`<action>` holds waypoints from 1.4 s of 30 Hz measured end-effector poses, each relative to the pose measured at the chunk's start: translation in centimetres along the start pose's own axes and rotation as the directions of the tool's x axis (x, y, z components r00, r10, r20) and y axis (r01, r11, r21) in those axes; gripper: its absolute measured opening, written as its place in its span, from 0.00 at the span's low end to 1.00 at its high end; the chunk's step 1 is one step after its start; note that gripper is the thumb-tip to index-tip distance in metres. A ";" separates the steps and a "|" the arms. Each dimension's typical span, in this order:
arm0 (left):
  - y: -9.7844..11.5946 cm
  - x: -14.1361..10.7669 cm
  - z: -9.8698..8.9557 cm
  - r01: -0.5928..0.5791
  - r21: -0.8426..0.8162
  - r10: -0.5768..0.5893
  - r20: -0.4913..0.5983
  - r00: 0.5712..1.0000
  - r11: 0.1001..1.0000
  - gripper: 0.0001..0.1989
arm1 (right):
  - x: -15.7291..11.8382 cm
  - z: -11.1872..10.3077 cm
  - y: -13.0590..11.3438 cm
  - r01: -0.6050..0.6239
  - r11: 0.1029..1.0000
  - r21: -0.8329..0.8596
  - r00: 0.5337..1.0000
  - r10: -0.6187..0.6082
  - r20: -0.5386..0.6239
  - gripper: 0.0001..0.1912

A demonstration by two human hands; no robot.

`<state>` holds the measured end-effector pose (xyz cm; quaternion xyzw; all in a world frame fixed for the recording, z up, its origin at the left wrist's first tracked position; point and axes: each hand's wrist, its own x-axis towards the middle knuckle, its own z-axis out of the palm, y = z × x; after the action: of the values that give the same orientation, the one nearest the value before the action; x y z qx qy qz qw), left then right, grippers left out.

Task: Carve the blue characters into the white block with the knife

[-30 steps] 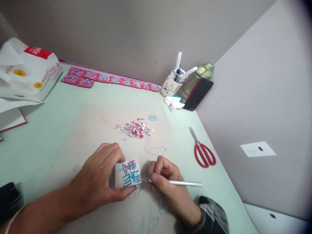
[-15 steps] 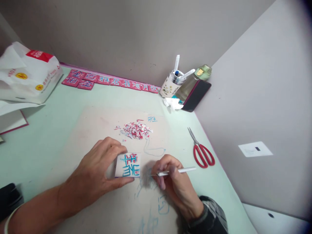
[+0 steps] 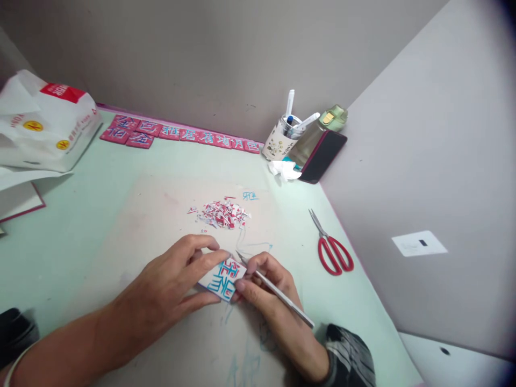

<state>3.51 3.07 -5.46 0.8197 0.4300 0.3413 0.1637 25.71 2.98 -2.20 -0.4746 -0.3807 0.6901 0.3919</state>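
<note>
A small white block (image 3: 223, 278) with blue and red character strokes is tilted between my hands. My left hand (image 3: 177, 279) grips its left side, thumb along the lower edge and fingers over the upper one. My right hand (image 3: 270, 285) pinches its right corner with thumb and fingers and also holds a slim silver knife (image 3: 282, 294), blade pointing up and left beside the block's top corner. Just beyond them lies a pile of red and white shavings (image 3: 226, 213) on the beige board (image 3: 153, 209).
Red-handled scissors (image 3: 334, 254) lie at right. Behind stand a pen jar (image 3: 278, 140), a green bottle (image 3: 334, 118) and a phone (image 3: 324, 157), near crumpled tissue (image 3: 284, 170). Pink character tiles (image 3: 189, 134) line the back edge; a white bag (image 3: 52, 129) sits left.
The block has turned clockwise and shifted slightly right. My right hand has moved in to touch its corner, and the knife now slants up and left instead of lying nearly level.
</note>
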 end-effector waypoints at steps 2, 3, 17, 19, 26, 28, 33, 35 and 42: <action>0.9 0.2 0.0 0.087 -0.054 -0.090 -0.061 0.994 0.995 0.18 | 0.0 0.0 0.1 0.023 1.000 -0.007 0.999 -0.024 -0.038 0.18; 1.3 0.2 0.0 0.124 -0.087 -0.131 -0.076 0.988 0.988 0.18 | 0.0 0.0 0.2 0.036 0.999 -0.020 0.998 -0.037 -0.058 0.18; 2.5 0.6 1.1 0.431 -0.303 -0.409 0.136 0.902 0.850 0.09 | -1.2 1.0 1.3 0.148 0.952 -0.269 0.965 -0.198 -0.172 0.12; 2.3 0.5 1.1 0.434 -0.330 -0.401 0.164 0.901 0.838 0.07 | -1.2 0.9 1.3 0.167 0.939 -0.301 0.961 -0.222 -0.162 0.12; 2.0 0.6 0.9 0.429 -0.408 -0.374 0.211 0.903 0.806 0.05 | -1.3 0.9 1.4 0.242 0.895 -0.374 0.941 -0.310 -0.134 0.11; 2.2 0.6 0.8 0.412 -0.417 -0.351 0.218 0.911 0.810 0.05 | -1.4 0.9 1.5 0.262 0.877 -0.403 0.932 -0.338 -0.130 0.11; 2.8 0.4 0.8 0.295 -0.371 -0.265 0.130 0.955 0.881 0.08 | -1.5 0.8 2.0 0.277 0.860 -0.428 0.924 -0.360 -0.127 0.10; 3.0 0.2 0.9 0.253 -0.334 -0.237 0.088 0.967 0.908 0.08 | -1.4 0.8 2.0 0.266 0.875 -0.406 0.928 -0.345 -0.136 0.10; 2.6 0.4 0.9 0.177 -0.318 -0.176 0.033 0.984 0.931 0.08 | -0.9 1.1 1.1 0.138 0.966 -0.220 0.967 -0.179 -0.182 0.14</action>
<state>5.85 1.93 -4.45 0.7409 0.4407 0.3888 0.3251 24.70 1.50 -2.61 -0.5476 -0.4454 0.5619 0.4314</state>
